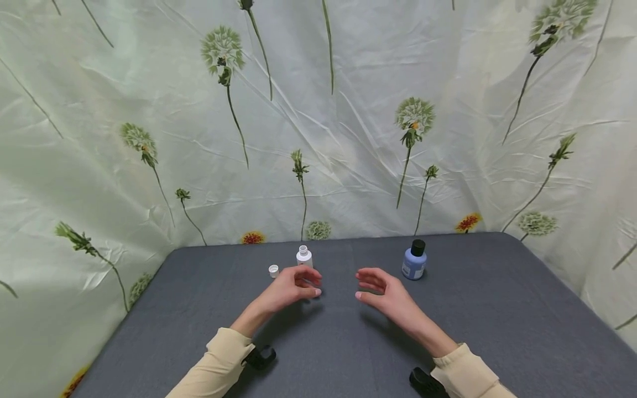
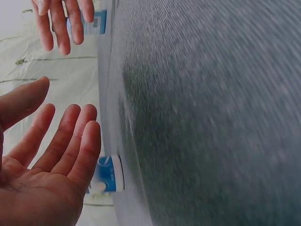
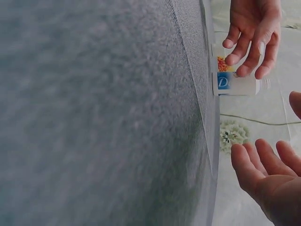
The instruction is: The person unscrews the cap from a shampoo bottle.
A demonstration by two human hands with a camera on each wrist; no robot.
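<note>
My left hand [image 1: 293,286] hovers over the table with fingers loosely bent and nothing in them. Just behind it stands a small white bottle [image 1: 304,257], uncapped, its lower part hidden by the hand in the head view; a blue label shows on the bottle [image 3: 224,84] in the right wrist view. A white cap [image 1: 273,271] lies left of that bottle. Facing the left hand, with a gap between, my right hand [image 1: 390,294] is also empty, its fingers relaxed. Beyond it to the right, a blue bottle [image 1: 414,263] with a black cap stands upright.
The table [image 1: 323,354] has a dark grey cloth top. Behind it hangs a pale curtain [image 1: 348,182] printed with dandelions and meeting the table's back edge. A black strap device [image 1: 260,357] sits at the left wrist, and another [image 1: 425,381] at the right.
</note>
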